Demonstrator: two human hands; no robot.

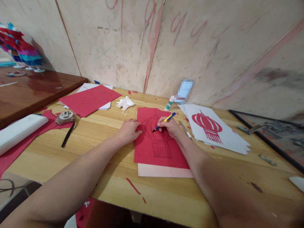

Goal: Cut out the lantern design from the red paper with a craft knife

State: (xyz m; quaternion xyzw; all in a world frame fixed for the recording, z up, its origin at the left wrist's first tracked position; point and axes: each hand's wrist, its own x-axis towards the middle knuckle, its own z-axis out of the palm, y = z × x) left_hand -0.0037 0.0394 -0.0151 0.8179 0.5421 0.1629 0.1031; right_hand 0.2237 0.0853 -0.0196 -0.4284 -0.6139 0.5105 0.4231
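Note:
A red sheet of paper (144,152) lies on the table in front of me, bearing a lantern outline in dark lines. My right hand (168,125) is closed around a yellow-and-blue pen (169,117), whose dark tip meets the lantern's round body. On the sheet's left edge rests my left hand (130,130), fingers stretched out and holding nothing. A pale pink sheet (163,171) sticks out from under the red one. To the right, a red cut-out lantern (207,124) lies on a stack of white paper (231,141).
Beyond the sheet are a glue stick (169,103), a blurred phone (184,90) and crumpled tissue (125,103). A slim grey pen (185,129) lies right of my hand. Leftward are another red sheet (91,98), a tape measure (65,117) and a white box (22,131). A black-framed panel (268,142) stands right.

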